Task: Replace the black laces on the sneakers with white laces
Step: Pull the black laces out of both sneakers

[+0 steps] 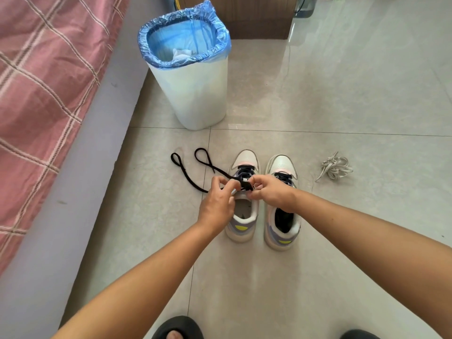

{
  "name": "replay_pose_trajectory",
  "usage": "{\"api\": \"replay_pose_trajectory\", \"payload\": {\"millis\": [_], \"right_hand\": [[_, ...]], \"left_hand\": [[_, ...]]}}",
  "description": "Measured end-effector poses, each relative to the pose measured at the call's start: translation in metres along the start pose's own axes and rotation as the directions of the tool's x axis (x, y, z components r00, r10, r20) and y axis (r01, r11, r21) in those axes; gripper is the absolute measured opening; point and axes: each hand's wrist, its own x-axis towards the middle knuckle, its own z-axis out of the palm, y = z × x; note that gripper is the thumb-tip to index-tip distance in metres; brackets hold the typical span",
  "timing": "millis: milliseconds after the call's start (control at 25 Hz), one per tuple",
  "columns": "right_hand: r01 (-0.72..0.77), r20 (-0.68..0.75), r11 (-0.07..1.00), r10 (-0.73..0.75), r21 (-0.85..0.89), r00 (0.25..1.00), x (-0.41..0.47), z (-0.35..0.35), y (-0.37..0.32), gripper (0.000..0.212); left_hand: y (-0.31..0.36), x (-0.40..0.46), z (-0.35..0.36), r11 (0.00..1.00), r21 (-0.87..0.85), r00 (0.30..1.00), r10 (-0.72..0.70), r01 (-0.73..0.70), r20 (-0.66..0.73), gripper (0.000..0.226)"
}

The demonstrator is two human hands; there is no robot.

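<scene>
Both hands, left (216, 204) and right (271, 192), fingers pinched on the black lace (245, 185) over the left sneaker (243, 216) (white laces (335, 167) well apart)

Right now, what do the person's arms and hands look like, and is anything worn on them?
Both forearms are bare, with no sleeves in view. The left hand and the right hand wear no gloves, and I see no watch, bracelet or ring. The nails look short and unpainted, as far as the picture shows.
</scene>
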Motion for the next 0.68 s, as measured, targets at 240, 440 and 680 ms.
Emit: {"api": "replay_pose_trajectory", "payload": {"millis": [240, 440, 680], "right_hand": [[0.009, -0.063, 0.944, -0.032, -0.331, 0.997, -0.003, 0.008, 0.002, 0.011], [0.007, 0.055, 0.924, 0.015, -0.383, 0.998, -0.011, 0.003, -0.008, 0.015], [-0.094, 0.063, 0.962, 0.114, -0.258, 0.992, -0.017, -0.004, -0.015, 0.024]], "left_hand": [[-0.004, -0.003, 0.014, 0.998, -0.011, 0.993, 0.066, -0.067, -0.094, 0.034], [0.000, 0.004, 0.012, 0.948, -0.303, 0.994, -0.074, 0.096, 0.084, 0.029], [0.001, 0.004, -0.026, 0.259, -0.839, 0.874, -0.230, 0.479, 0.428, 0.035]]}}
